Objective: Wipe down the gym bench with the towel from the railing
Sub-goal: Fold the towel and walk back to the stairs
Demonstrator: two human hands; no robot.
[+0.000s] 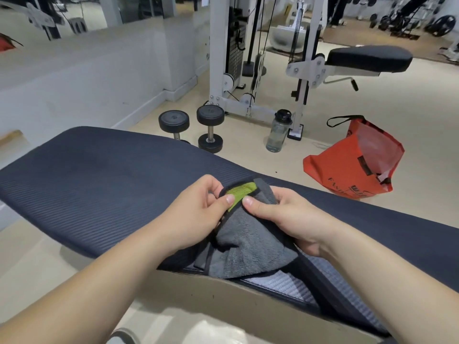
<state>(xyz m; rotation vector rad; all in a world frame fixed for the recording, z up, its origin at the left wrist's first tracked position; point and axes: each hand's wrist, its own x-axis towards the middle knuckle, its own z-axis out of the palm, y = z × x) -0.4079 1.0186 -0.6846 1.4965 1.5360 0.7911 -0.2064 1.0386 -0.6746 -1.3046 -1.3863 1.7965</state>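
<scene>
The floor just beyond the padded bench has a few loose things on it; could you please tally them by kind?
Dumbbells: 2
Water bottle: 1
Orange bag: 1
Total: 4

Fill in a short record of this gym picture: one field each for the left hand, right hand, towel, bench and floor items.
left hand: left hand pinches the towel at its green patch
right hand: right hand grips the towel's dark edge beside it
towel: grey, bunched, held over the near edge of the bench
bench: dark ribbed pad
floor items: two dumbbells, a water bottle and a red bag beyond the bench
</scene>
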